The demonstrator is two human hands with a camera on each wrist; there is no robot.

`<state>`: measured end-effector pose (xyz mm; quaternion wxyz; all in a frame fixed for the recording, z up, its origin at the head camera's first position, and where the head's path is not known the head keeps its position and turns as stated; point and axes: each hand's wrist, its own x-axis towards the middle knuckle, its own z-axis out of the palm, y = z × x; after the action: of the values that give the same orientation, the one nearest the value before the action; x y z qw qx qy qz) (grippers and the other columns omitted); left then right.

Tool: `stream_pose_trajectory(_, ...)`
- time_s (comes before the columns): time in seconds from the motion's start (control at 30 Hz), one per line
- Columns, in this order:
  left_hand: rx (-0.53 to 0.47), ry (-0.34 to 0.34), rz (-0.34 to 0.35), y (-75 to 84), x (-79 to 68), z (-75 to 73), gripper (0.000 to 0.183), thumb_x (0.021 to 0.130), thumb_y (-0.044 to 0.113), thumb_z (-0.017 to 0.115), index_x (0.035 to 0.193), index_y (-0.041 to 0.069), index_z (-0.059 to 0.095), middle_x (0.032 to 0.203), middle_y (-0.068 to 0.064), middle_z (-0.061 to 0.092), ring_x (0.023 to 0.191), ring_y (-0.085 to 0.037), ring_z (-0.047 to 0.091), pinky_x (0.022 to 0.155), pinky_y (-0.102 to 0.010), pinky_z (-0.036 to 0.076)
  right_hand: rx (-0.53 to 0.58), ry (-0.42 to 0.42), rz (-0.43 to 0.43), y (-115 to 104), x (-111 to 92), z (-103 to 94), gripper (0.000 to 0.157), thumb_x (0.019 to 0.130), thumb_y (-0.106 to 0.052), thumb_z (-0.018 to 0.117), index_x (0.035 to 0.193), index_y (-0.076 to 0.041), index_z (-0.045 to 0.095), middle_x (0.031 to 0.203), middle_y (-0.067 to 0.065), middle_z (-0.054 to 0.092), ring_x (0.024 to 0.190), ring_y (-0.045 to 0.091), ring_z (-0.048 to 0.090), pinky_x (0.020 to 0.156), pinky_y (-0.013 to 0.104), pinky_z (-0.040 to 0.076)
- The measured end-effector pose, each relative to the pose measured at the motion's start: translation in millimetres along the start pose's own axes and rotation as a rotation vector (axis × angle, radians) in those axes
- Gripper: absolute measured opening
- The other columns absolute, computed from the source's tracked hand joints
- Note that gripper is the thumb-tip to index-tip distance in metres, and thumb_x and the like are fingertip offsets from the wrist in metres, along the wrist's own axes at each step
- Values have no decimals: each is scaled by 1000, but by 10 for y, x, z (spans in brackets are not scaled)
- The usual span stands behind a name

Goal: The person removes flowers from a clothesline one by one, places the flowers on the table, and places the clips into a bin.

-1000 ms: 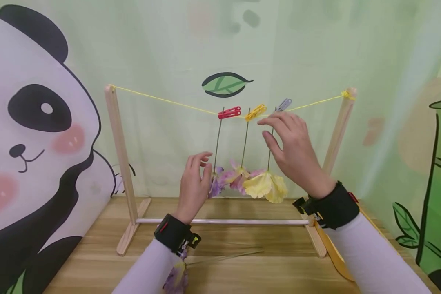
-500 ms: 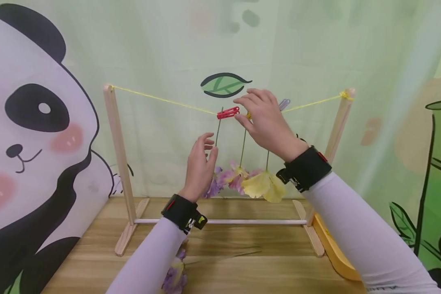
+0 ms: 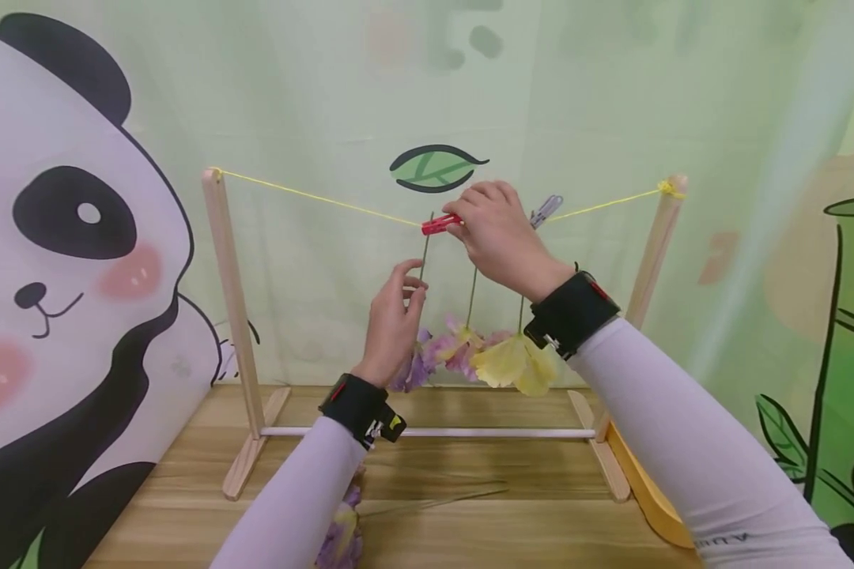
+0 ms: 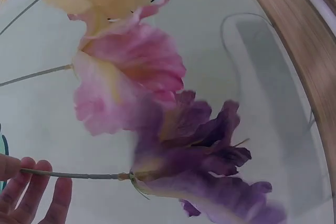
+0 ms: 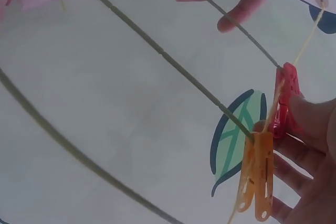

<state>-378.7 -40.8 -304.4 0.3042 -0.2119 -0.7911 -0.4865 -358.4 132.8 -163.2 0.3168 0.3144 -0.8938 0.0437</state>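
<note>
My right hand [image 3: 494, 233] pinches a red clothespin [image 3: 440, 225] that sits on a yellow string [image 3: 313, 196]. Lower and to the left, my left hand [image 3: 397, 320] holds the thin green stem [image 4: 79, 175] of a purple artificial flower [image 4: 199, 166] between thumb and fingers. The top of that stem meets the red clothespin in the right wrist view. Beside it, a yellow-orange clothespin [image 5: 256, 177] grips the stem of a pink flower [image 4: 131, 72]; the right hand hides it in the head view. A grey clothespin [image 3: 546, 210] is further right, above a yellow flower [image 3: 515, 363].
Two wooden posts [image 3: 231, 300] carry the string, joined low down by a white rod [image 3: 498, 432]. On the wooden table [image 3: 541, 521] lies another purple and yellow flower [image 3: 341, 537], partly behind the left sleeve. A yellow tray [image 3: 655, 498] is beside the right post, partly covered by the right arm.
My right hand has moved left from near the grey clothespin to the red one and now pinches it. My left hand has risen from beside the purple flower onto its stem.
</note>
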Motion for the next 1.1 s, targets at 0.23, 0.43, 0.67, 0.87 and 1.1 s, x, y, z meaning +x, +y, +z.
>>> stream_pose_trajectory(0.23,73,49,83,-1,-29,9,33,108,4,56,140,11,58,108,-16,72,96,-28,70,78,-42,56,62,68,41,-2,48,-8,10,99,-5,69,107,-2,75,107,13,72,118,33,51,116,51,25)
stream_pose_trajectory(0.43,119,106,139,30,-35,-58,31,108,7,57,138,11,60,107,-11,70,96,-27,69,76,-40,56,175,194,48,30,80,-10,3,95,3,70,97,4,73,94,16,72,105,35,52,114,47,31)
stream_pose_trajectory(0.67,130,141,150,16,-72,-136,31,108,9,56,139,10,60,107,-11,68,96,-28,67,72,-39,53,269,342,50,89,64,13,2,94,6,70,95,7,72,93,19,70,101,36,50,109,46,33)
stream_pose_trajectory(0.87,105,163,147,13,-88,-172,31,109,11,56,139,10,62,107,-11,68,94,-28,66,73,-38,53,305,392,60,92,22,-1,4,94,5,71,96,8,70,93,18,69,103,35,50,107,47,33)
stream_pose_trajectory(1.1,99,157,145,27,-91,-198,31,108,11,57,139,9,62,107,-12,67,94,-28,66,75,-39,54,295,414,57,112,-38,-4,4,94,4,71,95,8,71,93,19,69,102,36,51,107,49,33)
